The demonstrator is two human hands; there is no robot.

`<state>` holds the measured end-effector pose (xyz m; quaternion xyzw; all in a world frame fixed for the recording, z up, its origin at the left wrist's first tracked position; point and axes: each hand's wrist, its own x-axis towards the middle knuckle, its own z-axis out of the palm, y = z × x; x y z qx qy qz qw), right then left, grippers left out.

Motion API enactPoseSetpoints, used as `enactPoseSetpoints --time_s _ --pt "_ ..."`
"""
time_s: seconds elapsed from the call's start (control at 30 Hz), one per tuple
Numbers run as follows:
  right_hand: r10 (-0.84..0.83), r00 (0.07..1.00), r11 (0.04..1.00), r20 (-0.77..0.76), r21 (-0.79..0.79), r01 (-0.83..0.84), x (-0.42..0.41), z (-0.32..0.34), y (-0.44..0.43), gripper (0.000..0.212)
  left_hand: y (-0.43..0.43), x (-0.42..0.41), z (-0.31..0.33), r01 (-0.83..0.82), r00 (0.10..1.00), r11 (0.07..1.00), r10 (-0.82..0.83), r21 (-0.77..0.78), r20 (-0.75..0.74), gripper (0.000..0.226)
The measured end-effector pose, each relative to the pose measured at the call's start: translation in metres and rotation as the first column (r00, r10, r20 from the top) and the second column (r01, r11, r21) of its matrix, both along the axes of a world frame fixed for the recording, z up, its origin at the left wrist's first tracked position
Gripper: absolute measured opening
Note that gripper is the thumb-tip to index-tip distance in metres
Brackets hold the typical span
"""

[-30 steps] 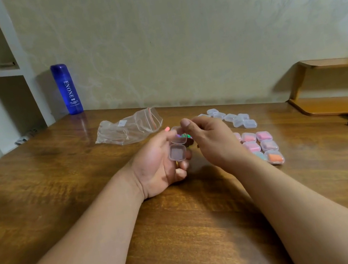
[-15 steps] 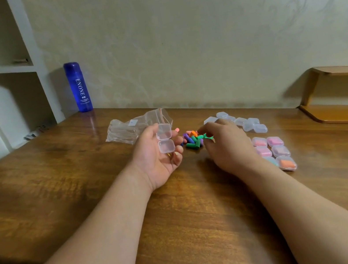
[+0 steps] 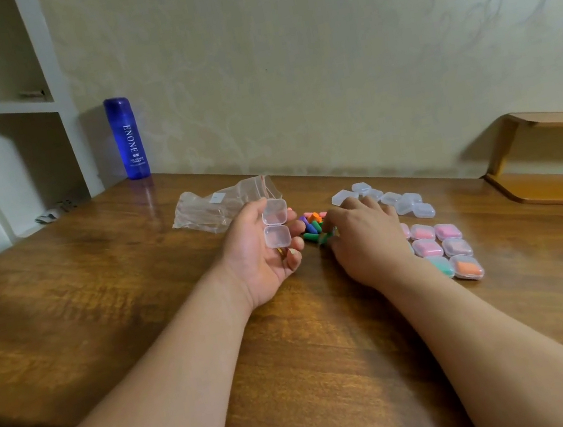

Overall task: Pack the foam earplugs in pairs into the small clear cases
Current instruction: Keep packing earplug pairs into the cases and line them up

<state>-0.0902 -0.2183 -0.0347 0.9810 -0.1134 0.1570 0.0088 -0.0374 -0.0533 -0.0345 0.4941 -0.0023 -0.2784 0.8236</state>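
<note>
Here the wooden worktop [image 3: 103, 320] carries everything. An emptied plastic bag [image 3: 211, 207] lies at the back. A block of filled cases [image 3: 442, 247] lies to the right, and a cluster of empty cases [image 3: 394, 199] lies just behind them.

The left hand [image 3: 261, 258] is palm-up and curled round an open case [image 3: 277, 227], with lid and base both facing up and nothing inside that I can make out. The right hand [image 3: 367, 239] is palm-down over the loose earplugs [image 3: 312, 226], a small mixed-colour heap between the two hands. Its thumb and forefinger seem to pinch a green earplug [image 3: 329, 237], though blur makes this uncertain.

I judge the step in hand to be picking a pair for this case. Next, a matching green plug should be found in the heap, both carried over and pressed into the base, and the lid snapped shut.
</note>
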Motion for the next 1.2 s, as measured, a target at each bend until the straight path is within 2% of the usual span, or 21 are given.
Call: enactPoseSetpoints --time_s 0.3,0.4,0.47,0.57,0.73,0.87,0.97,1.2 --pt "0.014 0.999 0.996 0.048 0.087 -0.018 -0.002 0.0 -0.004 0.025 -0.002 -0.001 0.001 0.027 1.0 0.999 -0.027 0.025 -0.003 0.047" --pt "0.007 0.99 0.951 0.143 0.303 -0.051 -0.003 -0.001 -0.008 0.017 -0.004 -0.002 0.0 0.035 0.999 0.999 -0.035 0.037 -0.001 0.045" --pt "-0.017 0.971 0.853 0.24 0.511 -0.111 -0.004 -0.001 -0.009 0.01 -0.003 -0.002 0.0 0.036 0.999 0.999 -0.036 0.041 0.0 0.047" --pt "-0.012 0.933 0.735 0.36 0.635 -0.236 -0.007 0.002 -0.006 0.011 -0.003 0.001 -0.002 0.035 0.999 0.998 -0.035 0.045 -0.002 0.049" --pt "0.081 0.874 0.687 0.479 0.608 -0.397 -0.016 0.009 0.011 0.006 -0.006 0.002 -0.007 0.087 0.995 0.995 -0.089 0.046 0.04 0.051" --pt "0.2 0.894 0.773 0.4 0.496 -0.395 -0.014 0.003 0.027 0.004 -0.003 0.002 -0.009 0.12 0.987 0.992 -0.123 0.031 0.102 0.057" --pt "0.216 0.923 0.822 0.317 0.451 -0.348 -0.014 -0.001 0.028 0.004 -0.005 0.002 -0.009 0.14 0.983 0.99 -0.143 0.031 0.118 0.061" --pt "0.236 0.925 0.828 0.298 0.436 -0.352 -0.012 -0.001 0.029 0.01 -0.005 0.006 -0.01 0.158 0.982 0.987 -0.159 0.018 0.098 0.06"
